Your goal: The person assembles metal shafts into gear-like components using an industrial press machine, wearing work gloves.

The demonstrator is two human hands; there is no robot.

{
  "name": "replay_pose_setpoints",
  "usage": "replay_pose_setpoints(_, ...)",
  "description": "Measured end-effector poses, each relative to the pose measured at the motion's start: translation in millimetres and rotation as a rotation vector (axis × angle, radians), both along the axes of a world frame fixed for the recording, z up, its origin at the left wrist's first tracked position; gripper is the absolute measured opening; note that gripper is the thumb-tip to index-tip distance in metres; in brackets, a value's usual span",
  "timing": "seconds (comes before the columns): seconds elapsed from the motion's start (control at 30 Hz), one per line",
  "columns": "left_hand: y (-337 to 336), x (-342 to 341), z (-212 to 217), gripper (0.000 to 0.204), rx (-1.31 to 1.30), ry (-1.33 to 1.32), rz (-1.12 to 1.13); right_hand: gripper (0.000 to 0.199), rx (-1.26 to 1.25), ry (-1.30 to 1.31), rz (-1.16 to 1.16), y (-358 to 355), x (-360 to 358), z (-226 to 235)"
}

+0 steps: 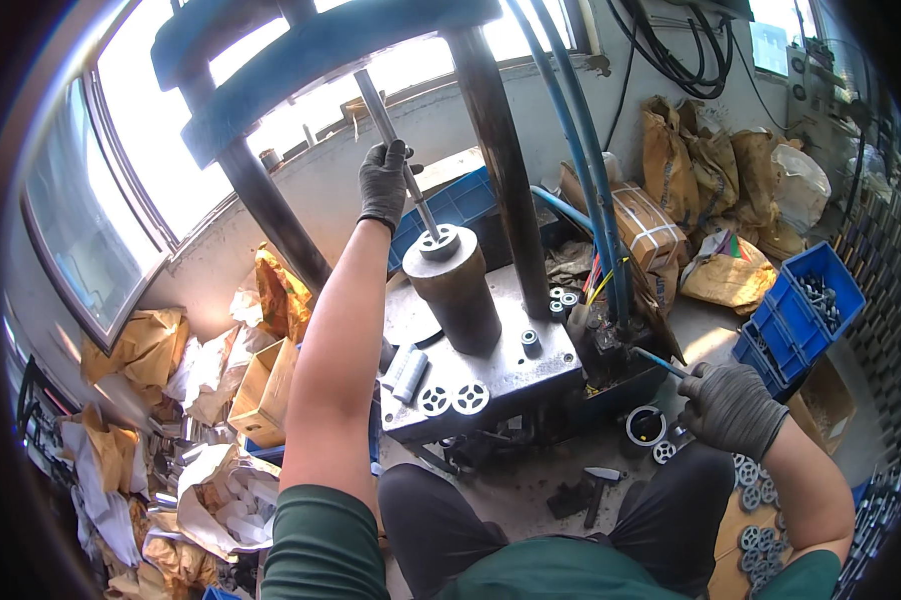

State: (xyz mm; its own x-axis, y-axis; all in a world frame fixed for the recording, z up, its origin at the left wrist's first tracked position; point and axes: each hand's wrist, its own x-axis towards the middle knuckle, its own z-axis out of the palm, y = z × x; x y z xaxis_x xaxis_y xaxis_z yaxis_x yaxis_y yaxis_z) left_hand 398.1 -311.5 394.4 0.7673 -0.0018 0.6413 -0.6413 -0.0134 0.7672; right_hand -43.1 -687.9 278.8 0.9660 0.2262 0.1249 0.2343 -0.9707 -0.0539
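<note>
My left hand [383, 185], in a grey glove, is wrapped round an upright metal rod [421, 206] below the press's blue crossbeam [331, 58]. The rod's lower end meets a slotted round metal part [449, 240] on top of a dark steel cylinder [461, 300]; whether it passes inside I cannot tell. The cylinder stands on the press's metal table [531, 380]. Off to the right, my gloved right hand [736, 408] is closed on a thin blue lever [659, 361] beside the press. Two slotted wheels [453, 399] and grey cylindrical parts [406, 374] lie at the table's near left.
Dark columns [501, 150] flank the cylinder. Small ring parts [531, 342] sit on the table's right side. A hammer [599, 495] lies on the floor between my legs. Blue bins [803, 318] stand at right, sacks [676, 160] behind, a wooden box [263, 398] at left.
</note>
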Motion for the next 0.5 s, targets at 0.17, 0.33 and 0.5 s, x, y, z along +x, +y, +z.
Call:
replay_pose_setpoints(0.17, -5.6, -6.0, 0.2, 0.039, -0.013, 0.059, -0.009, 0.030, -0.105, 0.246, 0.025, -3.2, 8.1, 9.3)
replay_pose_setpoints(0.33, -7.8, -14.5, -1.1, 0.036, -0.061, 0.081, 0.022, 0.030, -0.060, 0.159, 0.022, 1.9, -6.0, -1.3)
replay_pose_setpoints(0.5, -13.0, -19.6, 1.3, 0.032, -0.036, 0.080, 0.037, 0.028, -0.048, 0.209, 0.114, -6.1, -37.4, -40.0)
